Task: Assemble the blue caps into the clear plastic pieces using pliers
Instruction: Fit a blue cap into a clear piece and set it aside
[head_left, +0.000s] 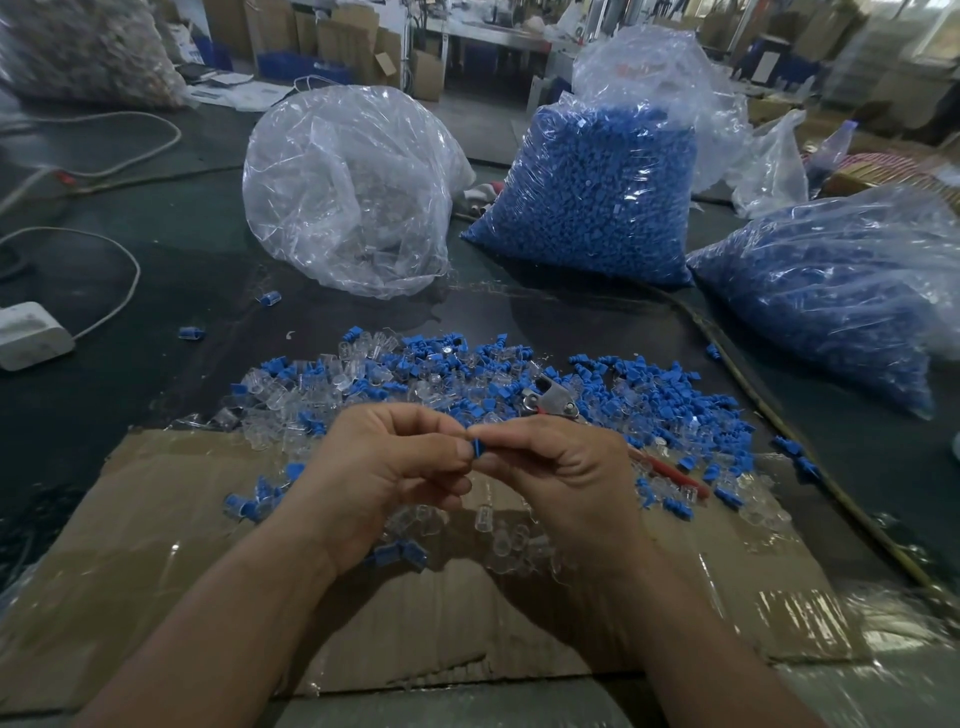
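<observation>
Head view: on the tabletop (156, 291) stand a slack bag (348, 171) holding clear plastic pieces (363, 249), plus a tall bag (587, 192) and a flatter bag (821, 296) packed with blue caps. A mixed pile (363, 384) surrounds the pliers (550, 400). Over the cardboard (156, 571), left hand (384, 478) and right hand (561, 467) pinch one blue cap (477, 448).

Dim, cool light, coming mostly from the far side; shadows fall toward the camera in front of the blue bag (597, 197) and under the left hand (384, 467) and right hand (561, 467) onto the cardboard (156, 561); white glare streaks the clear bag (348, 192) and the cardboard's taped right end; the hands and the cap (475, 449) they pinch are fairly sharp; the far room is soft; edges bow and smear, worst at bottom right.
</observation>
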